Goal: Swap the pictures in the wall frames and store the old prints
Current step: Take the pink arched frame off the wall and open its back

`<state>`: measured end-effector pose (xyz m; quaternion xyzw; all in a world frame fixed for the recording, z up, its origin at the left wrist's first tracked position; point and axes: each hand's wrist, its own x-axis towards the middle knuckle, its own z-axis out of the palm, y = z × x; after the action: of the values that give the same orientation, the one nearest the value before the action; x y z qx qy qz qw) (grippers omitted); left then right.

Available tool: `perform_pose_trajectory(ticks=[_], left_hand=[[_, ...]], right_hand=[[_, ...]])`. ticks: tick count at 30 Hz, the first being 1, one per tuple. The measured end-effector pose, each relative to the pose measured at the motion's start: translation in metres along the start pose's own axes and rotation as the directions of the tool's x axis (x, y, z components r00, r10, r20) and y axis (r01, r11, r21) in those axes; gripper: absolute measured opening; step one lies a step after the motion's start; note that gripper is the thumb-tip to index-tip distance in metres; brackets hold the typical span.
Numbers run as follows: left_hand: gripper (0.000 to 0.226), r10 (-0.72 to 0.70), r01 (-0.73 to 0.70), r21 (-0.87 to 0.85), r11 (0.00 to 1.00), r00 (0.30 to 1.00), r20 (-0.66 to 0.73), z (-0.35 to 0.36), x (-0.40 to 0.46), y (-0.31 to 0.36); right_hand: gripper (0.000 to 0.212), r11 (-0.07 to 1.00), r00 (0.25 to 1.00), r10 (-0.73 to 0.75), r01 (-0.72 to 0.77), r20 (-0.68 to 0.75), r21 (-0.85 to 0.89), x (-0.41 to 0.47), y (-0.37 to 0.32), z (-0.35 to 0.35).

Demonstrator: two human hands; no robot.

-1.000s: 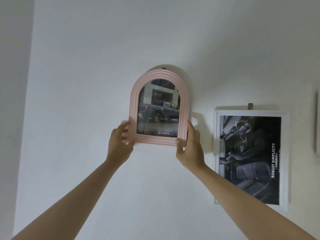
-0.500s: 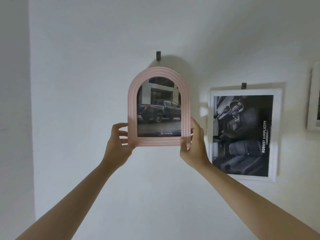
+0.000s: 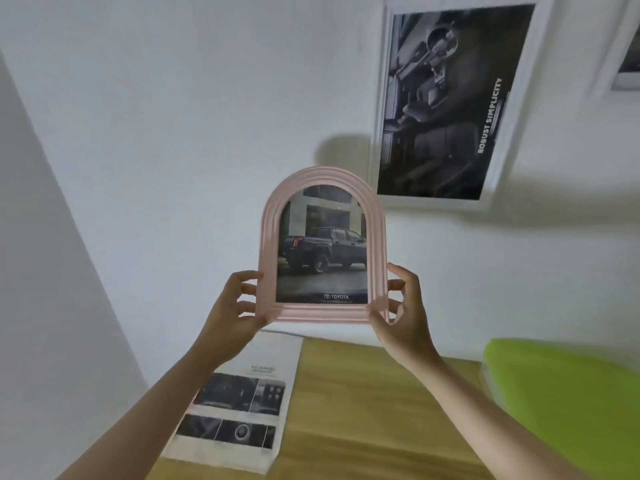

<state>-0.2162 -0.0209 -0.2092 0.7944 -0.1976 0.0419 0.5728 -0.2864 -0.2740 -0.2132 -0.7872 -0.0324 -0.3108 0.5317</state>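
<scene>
I hold a pink arched frame [image 3: 322,311] upright in the air, off the wall, above the table. Behind its glass is a print of a dark pickup truck [image 3: 323,252]. My left hand [image 3: 232,313] grips the frame's lower left corner, thumb in front and fingers behind. My right hand [image 3: 403,310] grips the lower right corner the same way. A white rectangular frame [image 3: 519,109] with a dark car-interior print hangs on the wall at upper right.
A wooden table [image 3: 363,410] stands below against the wall. A printed sheet [image 3: 242,400] with several car-detail photos lies on its left part. A lime green folder [image 3: 568,400] lies on the right. Part of another white frame [image 3: 623,46] shows at the top right edge.
Both hands lifted the pink frame off its wall hook and brought it down and away from the wall. My view tilted down, so the table came into sight.
</scene>
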Motion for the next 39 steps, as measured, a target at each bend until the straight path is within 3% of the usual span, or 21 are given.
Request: perform_pose_trajectory(ticks=[9, 17, 23, 28, 33, 39], left_hand=[[0.061, -0.232, 0.215, 0.099, 0.972, 0.95, 0.209, 0.091, -0.104, -0.055], [0.061, -0.363, 0.341, 0.123, 0.932, 0.883, 0.299, 0.141, -0.152, -0.065], [0.052, -0.363, 0.31, 0.219, 0.925, 0.892, 0.269, 0.169, -0.154, -0.042], [0.039, -0.217, 0.18, 0.237, 0.955, 0.966, 0.139, 0.185, -0.141, -0.001], [0.032, -0.1, 0.12, -0.056, 0.991, 0.958, 0.269, 0.192, -0.125, 0.057], [0.03, -0.083, 0.11, -0.068, 0.992, 0.946, 0.314, 0.197, -0.11, 0.071]], right_hand=[[0.053, 0.917, 0.933, 0.36, -0.354, 0.004, 0.182, -0.122, 0.056, -0.06], [0.051, 0.835, 0.876, 0.479, -0.433, -0.06, 0.34, -0.169, 0.065, -0.086], [0.054, 0.899, 0.906, 0.393, -0.342, -0.159, 0.274, -0.184, 0.059, -0.088], [0.056, 0.939, 0.911, 0.302, -0.235, -0.28, 0.25, -0.181, 0.05, -0.085], [0.052, 0.982, 0.943, 0.184, -0.161, -0.276, 0.102, -0.186, 0.046, -0.073], [0.046, 0.995, 0.978, 0.053, -0.07, -0.199, -0.076, -0.194, 0.04, -0.058]])
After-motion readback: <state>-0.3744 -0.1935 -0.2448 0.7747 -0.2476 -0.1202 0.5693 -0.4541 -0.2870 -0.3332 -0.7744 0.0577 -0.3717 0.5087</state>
